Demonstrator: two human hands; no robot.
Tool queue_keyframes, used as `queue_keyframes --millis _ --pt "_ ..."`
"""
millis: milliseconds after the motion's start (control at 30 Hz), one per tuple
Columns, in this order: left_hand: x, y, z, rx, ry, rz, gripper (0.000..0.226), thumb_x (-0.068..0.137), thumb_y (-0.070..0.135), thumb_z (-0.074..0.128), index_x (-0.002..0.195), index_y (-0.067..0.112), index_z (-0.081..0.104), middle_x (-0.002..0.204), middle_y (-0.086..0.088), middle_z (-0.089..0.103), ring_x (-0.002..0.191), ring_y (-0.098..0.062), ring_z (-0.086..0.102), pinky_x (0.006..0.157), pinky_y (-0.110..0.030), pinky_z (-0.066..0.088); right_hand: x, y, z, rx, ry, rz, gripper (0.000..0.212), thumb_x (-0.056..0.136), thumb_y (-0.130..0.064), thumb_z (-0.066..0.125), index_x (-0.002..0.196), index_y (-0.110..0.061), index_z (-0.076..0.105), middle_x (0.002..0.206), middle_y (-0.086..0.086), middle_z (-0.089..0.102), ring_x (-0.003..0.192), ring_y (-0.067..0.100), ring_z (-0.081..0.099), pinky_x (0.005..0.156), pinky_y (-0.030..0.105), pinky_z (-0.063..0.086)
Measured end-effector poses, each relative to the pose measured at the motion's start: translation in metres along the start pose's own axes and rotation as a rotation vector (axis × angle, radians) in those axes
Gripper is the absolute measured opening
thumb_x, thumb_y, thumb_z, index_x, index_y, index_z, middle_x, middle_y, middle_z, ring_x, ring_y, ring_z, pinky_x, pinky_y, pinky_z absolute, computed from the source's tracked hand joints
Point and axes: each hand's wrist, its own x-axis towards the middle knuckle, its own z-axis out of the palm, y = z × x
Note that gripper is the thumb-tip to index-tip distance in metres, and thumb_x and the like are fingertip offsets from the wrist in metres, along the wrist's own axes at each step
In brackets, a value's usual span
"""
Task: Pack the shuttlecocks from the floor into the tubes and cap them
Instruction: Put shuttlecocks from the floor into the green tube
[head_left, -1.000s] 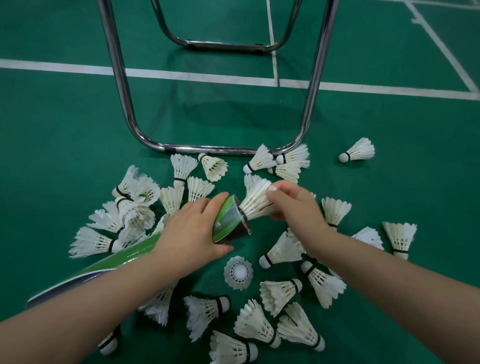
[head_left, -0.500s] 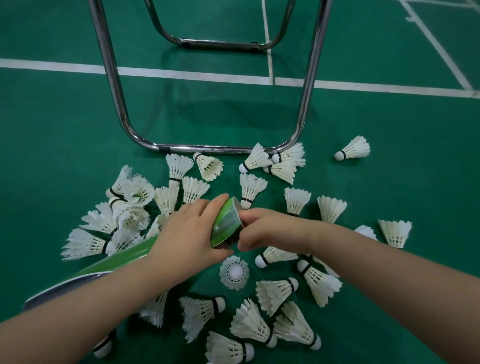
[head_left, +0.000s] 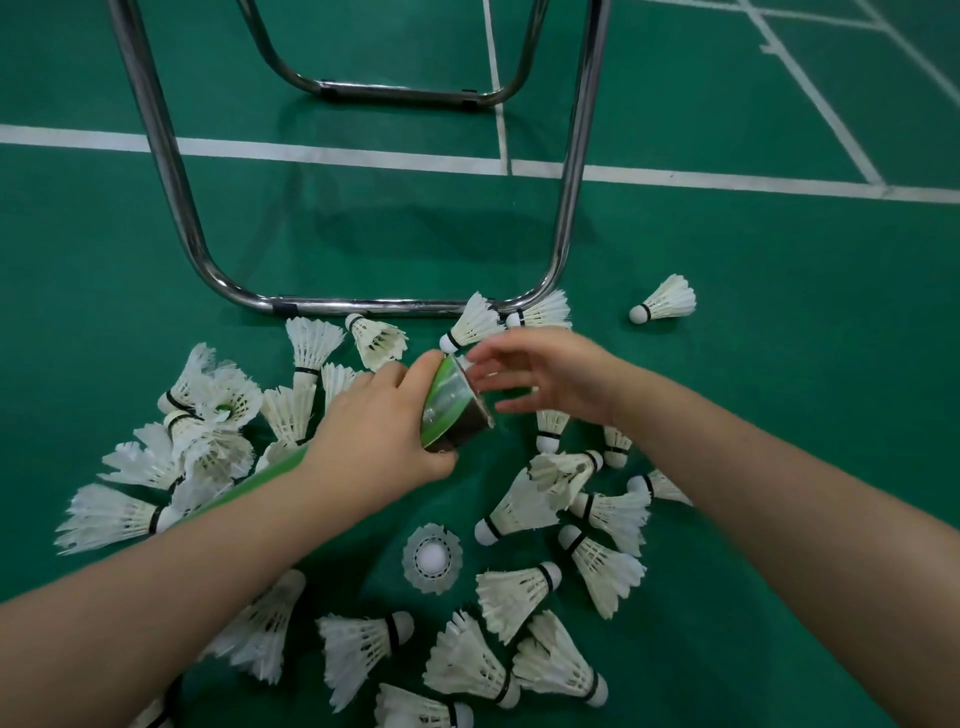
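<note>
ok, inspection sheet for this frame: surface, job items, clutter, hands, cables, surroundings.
Surface: green court floor, white lines.
Job's things: green tube, mouth open, uncapped; many shuttlecocks loose on the floor; no cap seen.
Clutter: nothing seen.
Grippers: left hand grips the tube near its mouth; right hand open beside the mouth, holding nothing.
Cables: nothing seen.
Surroundings: chrome frame stands beyond the pile.
</note>
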Motion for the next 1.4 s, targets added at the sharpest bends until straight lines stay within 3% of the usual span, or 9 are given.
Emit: queue_keyframes --millis 100,300,400,533,900,1133,1200,1300,1400 --pt "0.009 0.0 0.01 0.056 0.006 -0.021 0.09 0.07 0.054 0.064 0.141 0.028 0.016 0.114 -0.001 0.051 0.102 -0.021 0.05 0.086 -0.034 0.046 0.019 0.004 -0.03 -0.311 0.485 -0.073 0.016 0.085 -0.022 0.056 0.083 -0.01 0.065 0.083 0.003 0.065 0.079 0.017 0.057 0.073 0.031 0.047" --pt "0.019 0.0 0.021 0.08 0.009 -0.045 0.09 0.072 0.054 0.064 0.142 0.026 0.016 0.117 -0.004 0.052 0.104 -0.024 0.052 0.088 -0.036 0.048 0.057 0.019 -0.053 -0.588 0.644 0.08 0.023 0.089 -0.013 0.041 0.095 -0.003 0.061 0.088 0.011 0.058 0.08 0.026 0.054 0.066 0.031 0.043" --pt "0.024 0.0 0.021 0.078 0.023 -0.052 0.088 0.072 0.055 0.063 0.141 0.025 0.017 0.117 -0.004 0.052 0.104 -0.024 0.053 0.087 -0.035 0.047 0.074 0.031 -0.059 -0.615 0.635 0.133 0.034 0.089 -0.005 0.04 0.118 -0.007 0.058 0.116 0.012 0.06 0.102 0.027 0.056 0.082 0.031 0.046" --pt "0.027 -0.001 0.022 0.074 0.023 -0.058 0.088 0.072 0.055 0.063 0.141 0.025 0.018 0.117 -0.004 0.052 0.104 -0.024 0.053 0.086 -0.035 0.048 0.091 0.043 -0.062 -0.532 0.636 0.139 0.038 0.088 -0.004 0.042 0.122 -0.016 0.054 0.1 0.004 0.053 0.088 0.023 0.051 0.061 0.024 0.04" --pt "0.032 -0.007 0.025 0.071 0.012 -0.068 0.088 0.072 0.054 0.064 0.141 0.026 0.016 0.118 -0.004 0.051 0.103 -0.023 0.052 0.084 -0.035 0.048 0.104 0.055 -0.06 -0.384 0.668 0.058 0.029 0.088 -0.007 0.051 0.116 -0.014 0.057 0.1 0.002 0.052 0.092 0.019 0.052 0.078 0.027 0.044" --pt "0.025 -0.008 0.025 0.038 0.025 -0.091 0.09 0.07 0.054 0.065 0.141 0.027 0.017 0.117 -0.004 0.052 0.103 -0.024 0.051 0.084 -0.037 0.048 0.066 0.024 -0.052 -0.278 0.83 -0.123 0.02 0.089 -0.012 0.047 0.107 -0.015 0.055 0.074 -0.006 0.051 0.054 0.009 0.043 0.048 0.021 0.037" --pt "0.016 -0.007 0.027 0.034 0.037 -0.097 0.09 0.069 0.054 0.066 0.141 0.028 0.018 0.117 -0.002 0.052 0.104 -0.022 0.051 0.086 -0.037 0.047 0.041 0.016 -0.038 -0.261 0.75 -0.217 0.016 0.088 -0.009 0.046 0.102 -0.017 0.05 0.072 -0.003 0.05 0.054 0.011 0.045 0.043 0.017 0.037" --pt "0.003 -0.005 0.028 0.032 0.054 -0.088 0.091 0.068 0.053 0.068 0.141 0.029 0.02 0.117 0.0 0.052 0.105 -0.021 0.05 0.089 -0.037 0.046 0.003 0.021 -0.006 -0.304 0.548 -0.301 0.019 0.088 -0.005 0.048 0.098 -0.021 0.046 0.088 0.0 0.057 0.067 0.018 0.057 0.054 0.03 0.049" --pt "-0.005 0.002 0.026 0.031 0.074 -0.057 0.089 0.067 0.052 0.069 0.14 0.029 0.022 0.115 0.001 0.053 0.103 -0.021 0.052 0.087 -0.036 0.044 -0.014 0.028 0.02 -0.438 0.369 -0.326 0.02 0.091 -0.009 0.049 0.101 -0.024 0.04 0.091 -0.003 0.06 0.054 0.005 0.047 0.046 0.015 0.036"
